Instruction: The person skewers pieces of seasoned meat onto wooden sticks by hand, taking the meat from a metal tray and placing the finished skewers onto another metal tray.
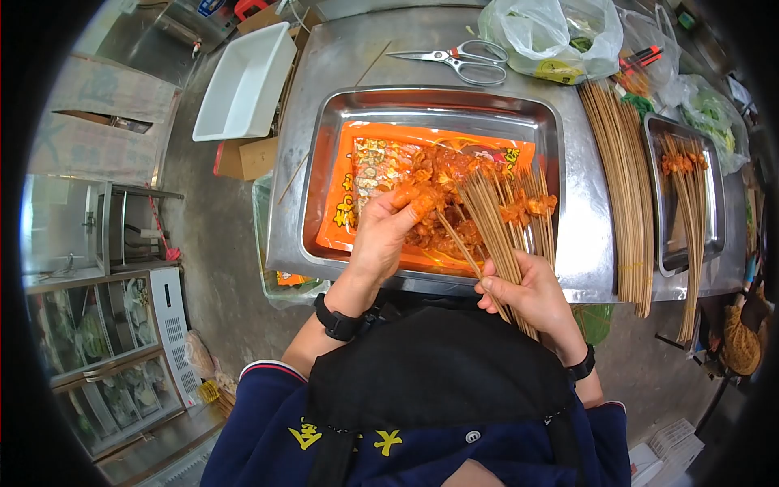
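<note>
Orange-red meat (438, 166) in a steel tray (311, 195) on a metal surface (596, 243).
Left hand (380, 235) pinches meat by one skewer's tip; right hand (531, 294) clasps wooden skewers (493, 231), apparently keeping them together. Beneath the meat, an orange packet (331, 231) shows yellow characters, too unclear to read.

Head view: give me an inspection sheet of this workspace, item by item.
Surface: metal worktop, shiny.
Things: large tray holding an orange packet and sauce-coated pieces; small tray with loaded skewers.
Clutter: scissors, plastic bags, long sticks between the trays.
Hands: left hand pinches a coated piece near a stick's tip; right hand holds several sticks.
Cables: thin pale strand at the top edge, type unclear.
Surroundings: white tub left of the worktop; glass-fronted cabinet far left.
</note>
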Demonstrator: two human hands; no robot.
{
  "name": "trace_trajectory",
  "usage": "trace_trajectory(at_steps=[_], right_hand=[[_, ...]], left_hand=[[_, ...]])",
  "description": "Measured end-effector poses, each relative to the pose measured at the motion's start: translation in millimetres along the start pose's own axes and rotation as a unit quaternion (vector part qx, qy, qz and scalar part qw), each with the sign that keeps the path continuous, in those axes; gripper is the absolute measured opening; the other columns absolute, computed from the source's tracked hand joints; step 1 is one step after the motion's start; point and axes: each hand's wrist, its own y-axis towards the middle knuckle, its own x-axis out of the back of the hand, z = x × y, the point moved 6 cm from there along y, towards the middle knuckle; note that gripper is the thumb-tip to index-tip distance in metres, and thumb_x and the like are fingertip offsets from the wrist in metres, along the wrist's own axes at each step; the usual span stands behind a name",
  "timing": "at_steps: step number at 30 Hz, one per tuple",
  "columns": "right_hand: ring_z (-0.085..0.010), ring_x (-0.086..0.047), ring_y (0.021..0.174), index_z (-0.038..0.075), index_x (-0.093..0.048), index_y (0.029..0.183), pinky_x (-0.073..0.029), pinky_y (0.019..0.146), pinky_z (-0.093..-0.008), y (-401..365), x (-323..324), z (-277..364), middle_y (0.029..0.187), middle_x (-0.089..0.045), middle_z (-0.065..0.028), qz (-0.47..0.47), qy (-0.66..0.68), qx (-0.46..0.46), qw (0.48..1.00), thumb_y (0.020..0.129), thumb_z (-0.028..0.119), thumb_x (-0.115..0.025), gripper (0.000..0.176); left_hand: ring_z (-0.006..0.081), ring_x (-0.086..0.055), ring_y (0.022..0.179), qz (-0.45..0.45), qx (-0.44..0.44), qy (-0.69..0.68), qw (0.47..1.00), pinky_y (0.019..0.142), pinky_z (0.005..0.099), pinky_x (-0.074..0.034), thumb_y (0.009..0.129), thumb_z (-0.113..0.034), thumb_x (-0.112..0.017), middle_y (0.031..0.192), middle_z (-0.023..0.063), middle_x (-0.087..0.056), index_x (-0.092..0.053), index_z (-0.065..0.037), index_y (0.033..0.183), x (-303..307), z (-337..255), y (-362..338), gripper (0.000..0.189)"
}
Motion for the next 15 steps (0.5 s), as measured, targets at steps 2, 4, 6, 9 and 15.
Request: trace_trajectory(at_steps=[2,4,6,9,15], right_hand=[[-0.0122,-0.060,0.063,-0.003,-0.051,0.094,-0.050,0.056,-0.0219,1,0,0,0.078,-0.059,-0.0104,0.001,-0.002,0.003,1.000,0.083,0.003,-0.055,0.013],[-0.0122,-0.060,0.063,-0.003,-0.051,0.093,-0.050,0.056,-0.0221,1,0,-1,0.078,-0.059,-0.0101,0.003,0.003,0.005,1.000,0.082,0.003,-0.055,0.013],[-0.0121,-0.060,0.063,-0.003,-0.051,0.093,-0.050,0.056,-0.0221,0,1,-1,0.077,-0.059,-0.0101,0.001,0.005,0.003,1.000,0.082,0.003,-0.055,0.013],[-0.0120,-0.060,0.063,-0.002,-0.051,0.092,-0.050,0.055,-0.0219,0,1,0,0.077,-0.059,-0.0100,-0.002,0.006,0.003,1.000,0.082,0.003,-0.055,0.012],[-0.0119,-0.060,0.062,-0.002,-0.051,0.092,-0.050,0.055,-0.0217,-2,2,0,0.077,-0.059,-0.0099,-0.012,0.011,0.003,1.000,0.082,0.003,-0.056,0.012]], left_hand=[[0.0105,-0.057,0.087,-0.006,0.004,-0.002,1.000,0.077,0.0239,-0.045,0.084,-0.011,-0.054,0.097,0.0058,-0.061,-0.058,0.001,0.102,-1,1,-1,0.022],[0.0103,-0.057,0.081,-0.027,0.024,-0.044,0.998,0.073,0.0230,-0.046,0.084,-0.012,-0.055,0.092,0.0048,-0.062,-0.059,0.000,0.100,-1,4,-2,0.020],[0.0100,-0.056,0.077,-0.016,0.041,-0.049,0.998,0.070,0.0226,-0.045,0.084,-0.012,-0.055,0.089,0.0042,-0.061,-0.059,0.000,0.098,1,9,-2,0.019],[0.0095,-0.054,0.071,-0.014,0.061,-0.065,0.996,0.066,0.0218,-0.044,0.084,-0.012,-0.056,0.084,0.0032,-0.060,-0.059,-0.001,0.096,-1,14,-1,0.017],[0.0087,-0.054,0.071,-0.026,0.091,-0.109,0.990,0.063,0.0212,-0.043,0.083,-0.013,-0.057,0.082,0.0028,-0.060,-0.059,-0.002,0.095,-7,17,-3,0.017]])
